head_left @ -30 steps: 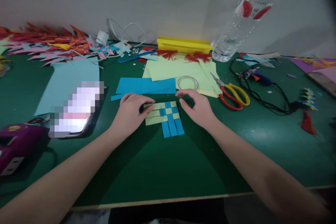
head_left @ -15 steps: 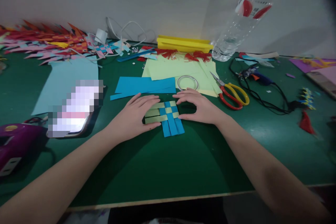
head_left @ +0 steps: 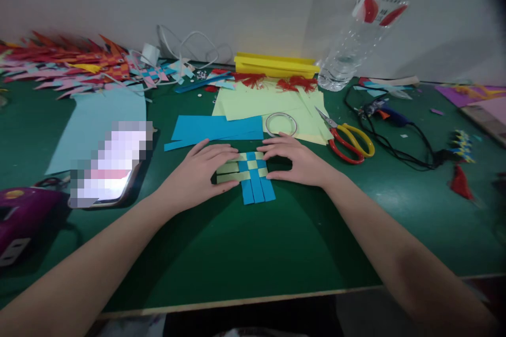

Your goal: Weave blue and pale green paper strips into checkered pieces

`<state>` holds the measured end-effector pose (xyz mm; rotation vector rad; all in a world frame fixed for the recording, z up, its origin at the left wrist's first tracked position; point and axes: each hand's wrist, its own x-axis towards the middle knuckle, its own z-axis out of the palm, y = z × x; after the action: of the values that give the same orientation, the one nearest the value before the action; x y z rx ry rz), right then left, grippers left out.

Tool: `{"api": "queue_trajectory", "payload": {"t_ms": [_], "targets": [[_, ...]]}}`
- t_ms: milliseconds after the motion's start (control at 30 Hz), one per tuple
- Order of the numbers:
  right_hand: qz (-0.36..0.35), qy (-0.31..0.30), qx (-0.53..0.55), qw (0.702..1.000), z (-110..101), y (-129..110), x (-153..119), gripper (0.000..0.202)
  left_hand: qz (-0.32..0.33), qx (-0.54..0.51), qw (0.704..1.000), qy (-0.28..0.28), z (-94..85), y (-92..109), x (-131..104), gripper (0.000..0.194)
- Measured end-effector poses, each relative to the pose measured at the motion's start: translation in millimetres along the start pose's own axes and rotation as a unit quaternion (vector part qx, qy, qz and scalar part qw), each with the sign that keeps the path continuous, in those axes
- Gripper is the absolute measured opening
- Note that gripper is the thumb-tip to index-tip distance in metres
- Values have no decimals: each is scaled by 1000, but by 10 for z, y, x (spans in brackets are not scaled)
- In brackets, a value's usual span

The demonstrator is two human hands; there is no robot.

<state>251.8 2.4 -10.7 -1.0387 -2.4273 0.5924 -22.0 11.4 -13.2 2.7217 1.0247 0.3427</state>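
A small checkered weave of paper strips [head_left: 253,165], blue and pale green, lies flat on the table between my hands. Its blue strip ends hang toward me and its pale green ends reach left. My left hand [head_left: 197,176] curls round the green ends, thumb on the near side and fingers on the far side. From the right, my right hand [head_left: 300,162] grips the woven corner between thumb and fingertips. Just beyond lie blue paper pieces [head_left: 217,129]. A roll of clear tape [head_left: 281,124] rests on light green paper sheets [head_left: 272,102].
Scissors [head_left: 350,142] with red and yellow handles lie right of the sheets, near a glue gun [head_left: 389,115] with a black cord. A plastic bottle [head_left: 343,66] stands at the wall. At left are a phone [head_left: 114,166], a purple device [head_left: 27,221] and a folded paper craft [head_left: 79,60].
The blue strip ends now lie straighter and more evenly side by side. Both hands stay at the weave, with only a slight shift of the fingers.
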Motion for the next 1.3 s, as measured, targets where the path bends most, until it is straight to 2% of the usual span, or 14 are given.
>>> {"api": "queue_trajectory", "payload": {"t_ms": [333,467,600,700,933,1200,1300], "targets": [[-5,6,-3,1000,15,9,6,33,5,3,1000,4,2,5,5,48],[15,58,-10,998,22,-12,-1,36,-14,0,1000,21,7,23,8,57],[39,126,-72,989,51,-31,2,26,-51,0,998,23,22,20,15,54],[46,143,-112,982,84,-59,12,22,-56,-1,998,13,35,3,26,53],[65,123,-135,981,124,-146,23,23,-36,-45,998,21,59,-36,44,46],[58,59,-134,988,167,-190,33,35,-21,-68,997,36,65,-42,47,41],[68,65,-107,990,183,-199,29,39,-11,-69,997,40,59,-41,49,39]]}}
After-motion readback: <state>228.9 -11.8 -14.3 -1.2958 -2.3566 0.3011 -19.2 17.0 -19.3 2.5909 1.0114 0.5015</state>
